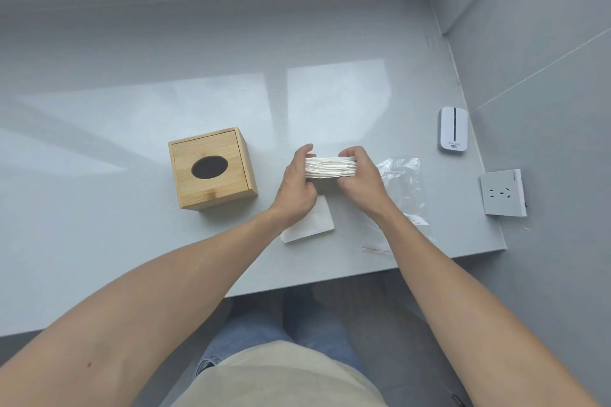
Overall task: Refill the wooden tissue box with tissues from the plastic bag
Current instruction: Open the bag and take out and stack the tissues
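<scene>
Head view hides part of the loose tissue sheet [314,221] on the grey counter [132,225] under the left wrist, and the clear plastic bag [405,185] is hard to trace beneath the right forearm. Both the left hand [296,190] and right hand [358,180] clasp the ends of a white tissue stack [330,169], raised just right of the wooden tissue box [211,168], whose lid shows a dark oval opening.

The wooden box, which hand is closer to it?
Left. The left hand grips the tissue stack on the side facing the wooden box; the right hand holds the stack's far end, by the plastic bag.
</scene>
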